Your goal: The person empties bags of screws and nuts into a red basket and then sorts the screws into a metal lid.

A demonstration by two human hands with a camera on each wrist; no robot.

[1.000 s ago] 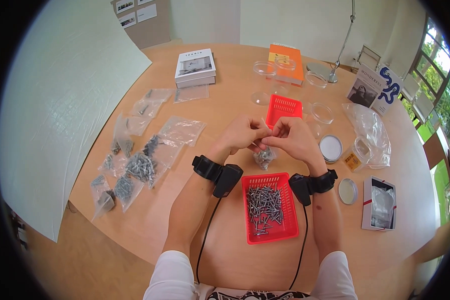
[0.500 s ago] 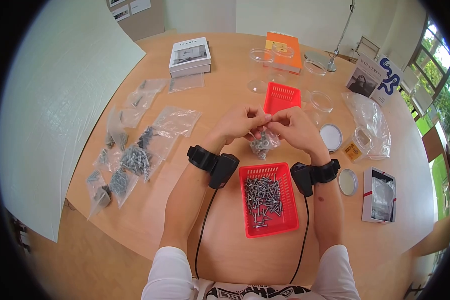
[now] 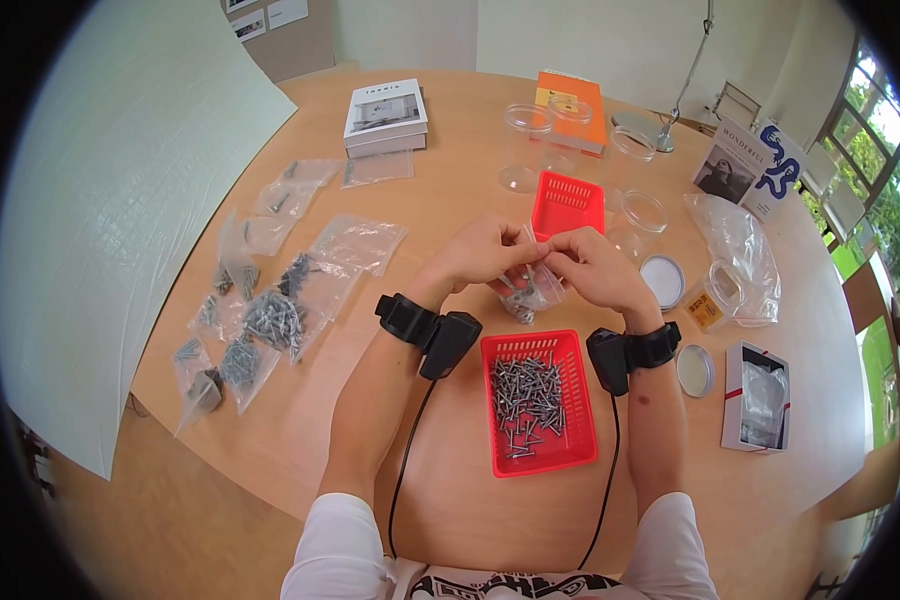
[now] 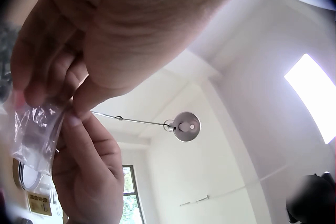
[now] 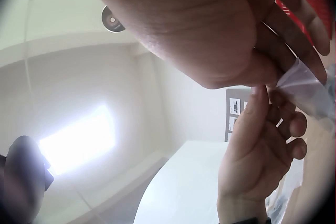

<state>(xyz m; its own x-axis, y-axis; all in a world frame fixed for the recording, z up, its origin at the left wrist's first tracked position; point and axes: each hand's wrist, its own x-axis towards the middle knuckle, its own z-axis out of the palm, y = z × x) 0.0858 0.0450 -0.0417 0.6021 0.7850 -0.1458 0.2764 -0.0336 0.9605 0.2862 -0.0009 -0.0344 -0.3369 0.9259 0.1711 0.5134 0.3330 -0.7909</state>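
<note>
Both hands meet over the table, pinching the top edge of a small clear plastic bag [image 3: 541,290] with grey metal hardware in its lower part. My left hand [image 3: 486,252] grips the bag from the left, thumb against the edge; my right hand [image 3: 597,266] pinches it from the right. In the left wrist view the clear bag [image 4: 37,134] hangs beside the touching fingertips. The right wrist view shows the bag's folded plastic [image 5: 307,90] between the fingers. Nearer the body sits a red basket [image 3: 583,425] of loose screws [image 3: 526,400].
An empty red basket [image 3: 568,203] stands behind the hands, with clear jars [image 3: 642,212] around it. Bags of hardware [image 3: 273,320] lie at the left. At the right are a round lid [image 3: 695,371], a labelled jar [image 3: 712,305] and an open box [image 3: 757,397]. Books [image 3: 386,118] stand behind.
The camera view has shifted slightly. Both hands keep hold of the bag's top, the fingers have moved a little along it, and more of the bag shows below them.
</note>
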